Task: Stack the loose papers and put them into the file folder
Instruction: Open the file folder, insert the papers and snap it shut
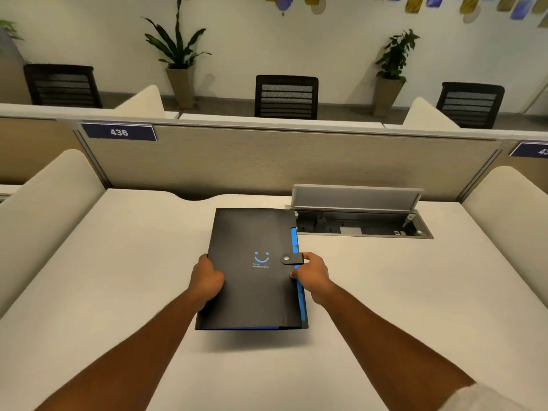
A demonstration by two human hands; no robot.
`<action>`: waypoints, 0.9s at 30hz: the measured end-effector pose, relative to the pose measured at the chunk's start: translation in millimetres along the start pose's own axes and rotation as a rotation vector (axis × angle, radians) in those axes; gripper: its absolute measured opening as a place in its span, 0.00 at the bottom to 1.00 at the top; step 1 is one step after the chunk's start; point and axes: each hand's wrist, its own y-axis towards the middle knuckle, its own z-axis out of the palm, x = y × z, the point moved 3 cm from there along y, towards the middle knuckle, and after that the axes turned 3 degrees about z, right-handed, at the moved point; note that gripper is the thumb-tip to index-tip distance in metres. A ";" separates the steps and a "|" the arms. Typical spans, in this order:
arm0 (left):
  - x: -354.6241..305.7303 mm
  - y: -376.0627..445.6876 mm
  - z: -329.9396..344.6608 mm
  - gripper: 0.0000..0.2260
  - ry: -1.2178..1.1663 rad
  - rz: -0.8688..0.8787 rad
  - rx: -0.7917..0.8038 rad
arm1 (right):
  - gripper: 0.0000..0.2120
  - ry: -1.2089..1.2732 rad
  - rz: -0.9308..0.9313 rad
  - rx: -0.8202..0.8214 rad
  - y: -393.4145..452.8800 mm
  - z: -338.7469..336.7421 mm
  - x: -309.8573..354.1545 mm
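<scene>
A black file folder (252,232) with a blue smiley logo and blue inner edges lies closed in the middle of the white desk (118,277), its snap strap fastened on the right side. Its near edge casts a shadow, so it seems lifted slightly off the desk. My left hand (206,280) grips the folder's left edge, fingers curled under it. My right hand (312,275) holds the right edge just below the snap strap, thumb on the cover. No loose papers are in sight.
An open cable tray (361,228) with a raised grey lid is sunk into the desk behind the folder on the right. A beige partition (267,161) closes off the back, and padded side dividers (44,209) flank the desk. Chairs and potted plants stand beyond.
</scene>
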 end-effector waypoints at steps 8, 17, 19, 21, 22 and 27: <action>-13.6 100.6 -6.2 0.20 0.093 0.061 -0.056 | 0.16 -0.127 0.031 -0.149 81.9 32.1 37.3; 0.5 168.3 6.8 0.21 0.174 0.044 -0.074 | 0.16 -0.225 -0.058 -0.219 132.4 59.7 37.6; 2.7 173.2 9.0 0.21 0.192 0.049 -0.096 | 0.15 -0.256 -0.077 -0.224 135.9 60.6 36.6; 2.5 175.4 10.0 0.21 0.208 0.053 -0.122 | 0.15 -0.274 -0.091 -0.233 138.1 60.4 36.6; 1.8 176.4 10.3 0.20 0.225 0.056 -0.132 | 0.15 -0.284 -0.094 -0.242 138.8 60.1 36.8; -2.6 176.2 11.0 0.19 0.305 0.071 -0.179 | 0.18 -0.315 -0.111 -0.266 139.5 57.7 38.3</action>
